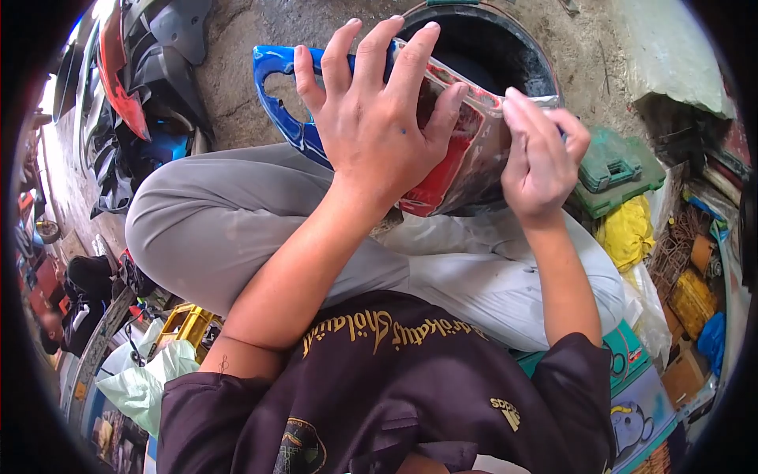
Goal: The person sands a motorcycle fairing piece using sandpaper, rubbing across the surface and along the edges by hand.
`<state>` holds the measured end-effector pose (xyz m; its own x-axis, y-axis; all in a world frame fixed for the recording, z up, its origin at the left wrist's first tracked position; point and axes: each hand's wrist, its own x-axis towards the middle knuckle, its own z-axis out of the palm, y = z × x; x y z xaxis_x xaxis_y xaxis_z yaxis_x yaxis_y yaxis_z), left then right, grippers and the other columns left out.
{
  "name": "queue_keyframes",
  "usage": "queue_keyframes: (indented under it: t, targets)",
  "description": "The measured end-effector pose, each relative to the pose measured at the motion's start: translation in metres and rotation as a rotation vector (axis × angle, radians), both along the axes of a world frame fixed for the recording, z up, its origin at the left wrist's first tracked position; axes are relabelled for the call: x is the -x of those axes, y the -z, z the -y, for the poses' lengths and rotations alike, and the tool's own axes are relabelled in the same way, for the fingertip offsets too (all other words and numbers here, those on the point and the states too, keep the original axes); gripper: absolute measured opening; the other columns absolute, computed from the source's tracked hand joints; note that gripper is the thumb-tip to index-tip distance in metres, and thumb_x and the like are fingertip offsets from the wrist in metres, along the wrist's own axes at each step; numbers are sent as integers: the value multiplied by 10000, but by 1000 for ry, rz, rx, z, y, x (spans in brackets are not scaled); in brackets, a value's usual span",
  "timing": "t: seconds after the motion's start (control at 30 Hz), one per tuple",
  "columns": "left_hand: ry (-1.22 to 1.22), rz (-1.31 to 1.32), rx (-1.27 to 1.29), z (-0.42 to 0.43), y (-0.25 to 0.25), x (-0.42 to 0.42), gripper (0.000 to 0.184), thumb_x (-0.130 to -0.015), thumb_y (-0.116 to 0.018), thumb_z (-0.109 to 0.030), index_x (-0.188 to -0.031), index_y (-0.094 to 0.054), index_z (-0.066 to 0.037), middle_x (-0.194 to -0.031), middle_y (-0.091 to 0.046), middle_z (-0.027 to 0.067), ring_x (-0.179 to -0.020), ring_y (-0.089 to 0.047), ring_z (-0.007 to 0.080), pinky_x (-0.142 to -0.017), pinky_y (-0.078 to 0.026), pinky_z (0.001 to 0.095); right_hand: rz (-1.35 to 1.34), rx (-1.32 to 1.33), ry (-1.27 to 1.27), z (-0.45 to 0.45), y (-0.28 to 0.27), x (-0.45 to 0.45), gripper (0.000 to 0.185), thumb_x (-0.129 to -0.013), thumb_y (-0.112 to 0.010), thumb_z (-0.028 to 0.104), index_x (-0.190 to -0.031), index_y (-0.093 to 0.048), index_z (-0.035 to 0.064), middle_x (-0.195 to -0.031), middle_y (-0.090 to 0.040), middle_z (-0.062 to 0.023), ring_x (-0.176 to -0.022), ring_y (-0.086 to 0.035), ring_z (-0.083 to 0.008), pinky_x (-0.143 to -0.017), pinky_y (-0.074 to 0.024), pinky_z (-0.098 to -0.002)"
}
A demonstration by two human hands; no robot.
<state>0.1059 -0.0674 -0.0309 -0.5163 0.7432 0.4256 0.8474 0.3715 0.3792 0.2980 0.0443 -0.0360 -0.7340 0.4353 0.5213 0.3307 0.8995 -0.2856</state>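
The person sat with bent legs in grey trousers (pixel 213 213), and a panel (pixel 446 178) was in front of the body, above the lap and beside a black tub (pixel 557 75). The panel was blue at its left end, where there was a large hole, and it was red with some pale, worn-looking areas toward the right. It covered a part of the tub's opening in this view, but I could not tell if the two were touching

The left hand (pixel 375 126) was laid over the panel, with its back toward the camera. Its fingers were spread apart, and the thumb was pointing toward the right hand (pixel 545 162). The right hand was at the panel's right end, its fingers bent and near to each other, with the tips at the upper edge. Whether these fingers were clamped on the edge, or on some small thing, I could not tell

To the right of the tub, a green case (pixel 620 174) was on the floor (pixel 245 87), with a yellow bag (pixel 628 229) just below it in the view. On the upper left there was a red cover (pixel 120 87) among dark parts (pixel 170 87), and at the lower left a yellow crate (pixel 187 322) was near a pale green bag (pixel 146 387)
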Motion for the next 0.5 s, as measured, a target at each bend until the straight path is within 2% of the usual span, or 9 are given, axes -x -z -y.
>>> queue_keyframes:
  t: [0.23,0.5]
  targets:
    - [-4,13,2,0,0,-1,527,-961,-792,-474,-1442,-745,-264,-1478,-678,31,-1461,-524,330,-1310,-171,597,46,-42,38,3,-5,1,190,-967,-796,83,-1147,-857,91,-1289,-829,2,-1081,-602,-256,-998,-485,-417]
    - [-9,15,0,0,-1,0,521,-961,-795,-467,-1439,-746,-267,-1477,-676,21,-1462,-523,332,-1307,-180,603,36,-29,19,6,-5,1,186,-969,-790,91,-1144,-853,77,-1318,-818,-20,-1101,-609,-269,-1009,-495,-416]
